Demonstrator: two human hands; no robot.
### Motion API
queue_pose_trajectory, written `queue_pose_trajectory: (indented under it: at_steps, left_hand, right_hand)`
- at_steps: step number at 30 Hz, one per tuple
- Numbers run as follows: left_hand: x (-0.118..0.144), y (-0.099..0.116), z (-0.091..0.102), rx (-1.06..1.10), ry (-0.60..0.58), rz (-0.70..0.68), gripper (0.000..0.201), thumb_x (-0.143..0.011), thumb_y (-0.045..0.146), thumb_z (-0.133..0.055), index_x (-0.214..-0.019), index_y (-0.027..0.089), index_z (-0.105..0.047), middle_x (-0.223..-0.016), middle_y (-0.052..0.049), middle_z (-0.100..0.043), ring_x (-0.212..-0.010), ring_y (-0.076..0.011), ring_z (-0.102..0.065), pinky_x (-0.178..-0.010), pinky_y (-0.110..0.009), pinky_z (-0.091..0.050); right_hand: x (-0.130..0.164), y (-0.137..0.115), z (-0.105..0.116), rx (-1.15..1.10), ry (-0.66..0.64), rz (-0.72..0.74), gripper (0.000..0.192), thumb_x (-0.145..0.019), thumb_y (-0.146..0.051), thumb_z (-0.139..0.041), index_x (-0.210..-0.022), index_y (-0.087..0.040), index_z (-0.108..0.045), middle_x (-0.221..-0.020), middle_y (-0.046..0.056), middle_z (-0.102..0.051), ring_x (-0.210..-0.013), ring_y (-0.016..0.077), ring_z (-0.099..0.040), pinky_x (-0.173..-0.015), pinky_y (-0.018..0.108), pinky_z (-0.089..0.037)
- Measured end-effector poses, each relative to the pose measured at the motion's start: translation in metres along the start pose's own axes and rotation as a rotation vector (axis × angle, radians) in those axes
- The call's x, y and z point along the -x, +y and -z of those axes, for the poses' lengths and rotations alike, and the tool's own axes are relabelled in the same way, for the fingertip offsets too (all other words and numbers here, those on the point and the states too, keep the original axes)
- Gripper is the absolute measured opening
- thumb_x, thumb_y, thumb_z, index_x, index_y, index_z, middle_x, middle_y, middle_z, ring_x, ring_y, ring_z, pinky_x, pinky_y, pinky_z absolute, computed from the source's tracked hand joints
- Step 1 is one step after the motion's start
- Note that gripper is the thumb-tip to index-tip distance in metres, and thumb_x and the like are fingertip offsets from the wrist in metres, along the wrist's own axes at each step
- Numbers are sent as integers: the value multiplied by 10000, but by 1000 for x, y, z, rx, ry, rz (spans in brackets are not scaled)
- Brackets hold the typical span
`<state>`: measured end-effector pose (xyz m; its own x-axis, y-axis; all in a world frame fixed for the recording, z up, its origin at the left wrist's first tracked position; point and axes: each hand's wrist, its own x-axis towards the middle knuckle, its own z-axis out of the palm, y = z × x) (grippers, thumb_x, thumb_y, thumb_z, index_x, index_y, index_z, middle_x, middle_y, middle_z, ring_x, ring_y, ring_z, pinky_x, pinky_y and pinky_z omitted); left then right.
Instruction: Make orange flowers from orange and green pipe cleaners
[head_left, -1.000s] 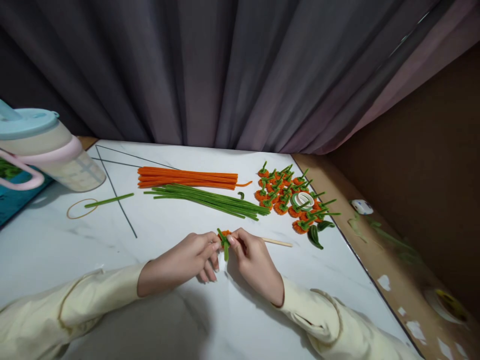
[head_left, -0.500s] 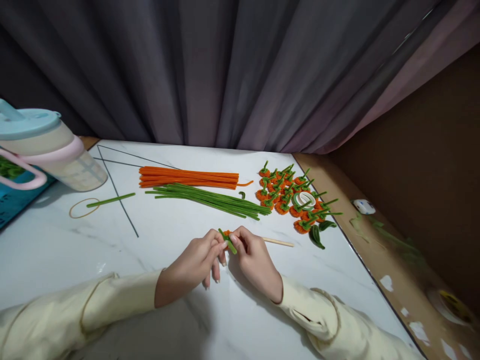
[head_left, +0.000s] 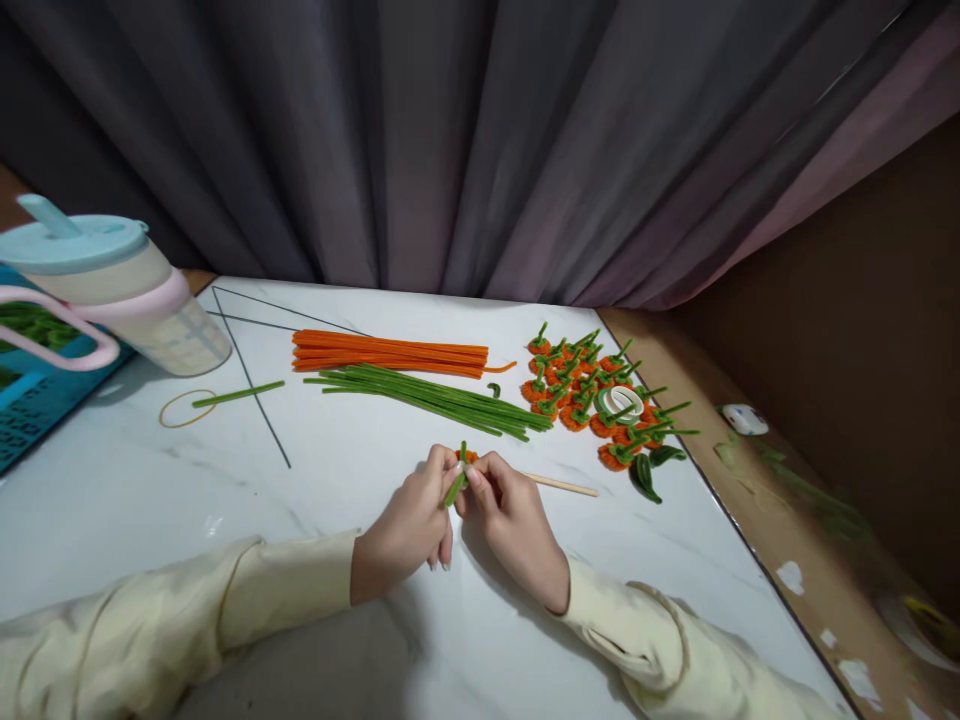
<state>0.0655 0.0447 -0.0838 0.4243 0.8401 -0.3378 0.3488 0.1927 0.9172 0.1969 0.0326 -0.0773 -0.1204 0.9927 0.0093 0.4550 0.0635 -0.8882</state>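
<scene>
Your landmark is the bundle of green chenille stems (head_left: 431, 400), lying on the white marbled tabletop (head_left: 225, 480). On your side of that bundle, just off its right half, you hold a small orange chenille piece (head_left: 472, 456) with a green chenille strip (head_left: 454, 488) across it. Your left hand (head_left: 405, 515) is nearly closed, thumb and index finger pinched at the strip, the other fingers curled loosely below. Your right hand (head_left: 519, 520) is likewise nearly closed, thumb and index finger pinched at the piece from its other side; its remaining fingers are largely hidden.

A wooden stick (head_left: 566, 486) emerges from behind your right hand, nearer you than the bundle; you cannot tell from this view whether the hand touches it. Directly beyond the bundle lie the orange chenille stems (head_left: 390, 352). Just past the bundle's right end sits a group of orange pieces with green tops (head_left: 576, 417), a white ring-shaped roll (head_left: 625, 400) among them and dark green leaves (head_left: 643, 478) at its near edge. Left of the bundle lie a single green stem (head_left: 247, 393) and a rubber band (head_left: 176, 410), the stem's end inside the loop. Farther left stands a blue-lidded tumbler (head_left: 176, 320).
</scene>
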Motion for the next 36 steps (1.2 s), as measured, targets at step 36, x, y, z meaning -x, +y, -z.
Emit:
queue_pose_trajectory:
  at_steps: [36]
  left_hand:
    - [10,19,10,52,-21,-47,215,-798,112,-374,-730,233,-210,-586,95,-330,-368,-37,-236,-353,-155,-159]
  right_hand:
    - [-14,-13,40,250,-176,205,221,-895,-191,-395,-709,-195,-514,-600,-19,-536,-522,116,-440,-519,220,-314]
